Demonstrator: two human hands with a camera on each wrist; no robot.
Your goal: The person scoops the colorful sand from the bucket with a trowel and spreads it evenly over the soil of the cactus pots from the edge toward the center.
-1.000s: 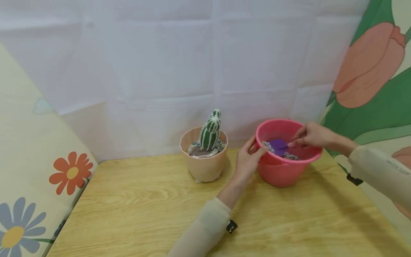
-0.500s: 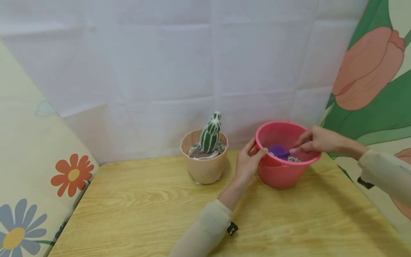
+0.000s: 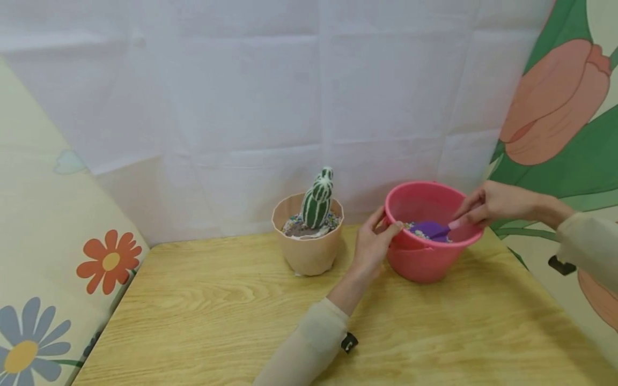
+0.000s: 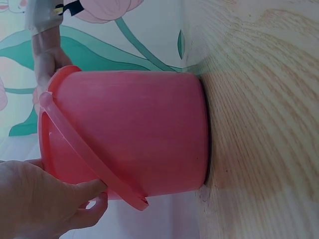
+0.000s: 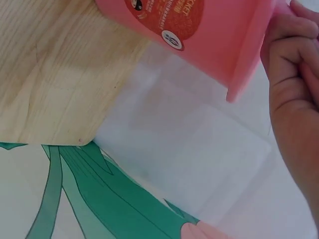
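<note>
A pink bucket [image 3: 417, 262] stands upright on the table, with pale multicoloured granules [image 3: 418, 233] in its bottom. My left hand [image 3: 370, 246] grips the bucket's left side at the rim. In the left wrist view, that hand's [image 4: 55, 199] thumb and fingers hold the rim beside the hanging pink handle [image 4: 82, 147]. Over the bucket's right rim reaches my right hand [image 3: 499, 203], pinching the handle of a small purple shovel [image 3: 429, 229]. The shovel's blade lies down among the granules. In the right wrist view, the right hand [image 5: 294, 74] has curled fingers; the shovel is hidden there.
Left of the bucket, a beige flowerpot [image 3: 309, 254] holds a green-and-white striped cactus [image 3: 316, 206] in brown and multicoloured fill. A white cloth [image 3: 232, 107] hangs behind the wood-grain table [image 3: 203, 321]. Flower-patterned panels [image 3: 555, 107] flank both sides.
My right hand has shifted to the right, drawing the shovel rightward through the bucket after its blade dipped lower. The left hand keeps its hold on the rim.
</note>
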